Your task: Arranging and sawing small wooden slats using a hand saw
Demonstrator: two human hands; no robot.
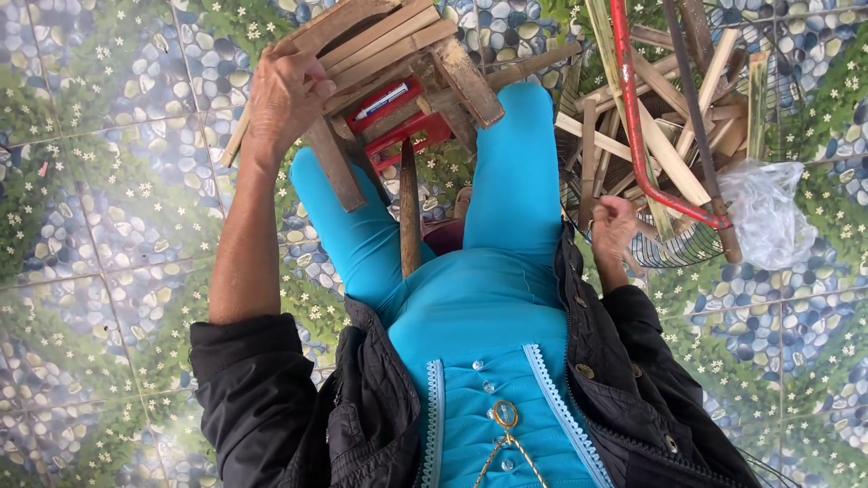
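Observation:
My left hand [285, 95] grips the near edge of a small wooden slat stool [389, 41] at the top of the view, above my knees in blue trousers. Under the stool's slats sit a red holder [402, 113] and a white pen-like thing [382, 99]. A dark wooden stick [409, 217] stands between my legs. My right hand [615, 226] is a closed fist at the rim of a wire basket [674, 248]; whether it pinches anything thin is hidden.
The basket holds several pale bamboo strips [674, 149]. A red metal rod [633, 108] and a darker bar [696, 117] cross over it. A clear plastic bag [768, 212] lies to its right. The floor is pebble-and-flower patterned tile [108, 226].

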